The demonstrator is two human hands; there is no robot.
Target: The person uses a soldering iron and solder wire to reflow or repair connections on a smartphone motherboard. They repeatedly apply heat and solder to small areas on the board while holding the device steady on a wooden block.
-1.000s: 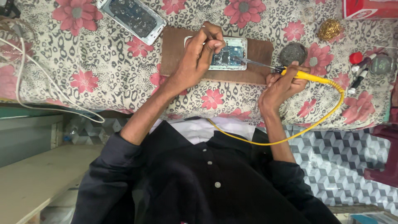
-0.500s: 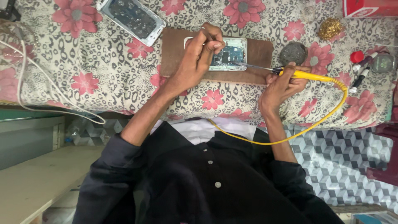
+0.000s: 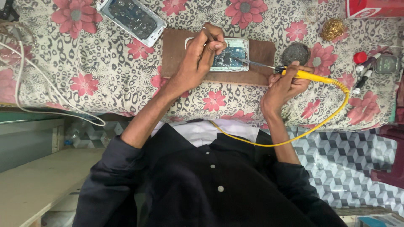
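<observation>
An opened phone [image 3: 231,56] with its circuit board showing lies on a brown mat [image 3: 261,67] on the flowered cloth. My left hand [image 3: 198,56] rests on the phone's left half. Its fingers are pinched around a thin tool that presses on the board, and they hide that part of the phone. My right hand [image 3: 286,86] grips a yellow-handled soldering iron [image 3: 313,76] to the right of the mat. The iron's metal tip reaches left onto the board. Its yellow cord [image 3: 328,120] loops down across my dark shirt.
A second opened phone frame [image 3: 132,17] lies at the top left. A dark round sponge [image 3: 296,53], a brass wool ball [image 3: 333,28], pens with a red cap [image 3: 362,67] and a red box [image 3: 374,7] sit at the right. White cables [image 3: 25,84] trail at the left edge.
</observation>
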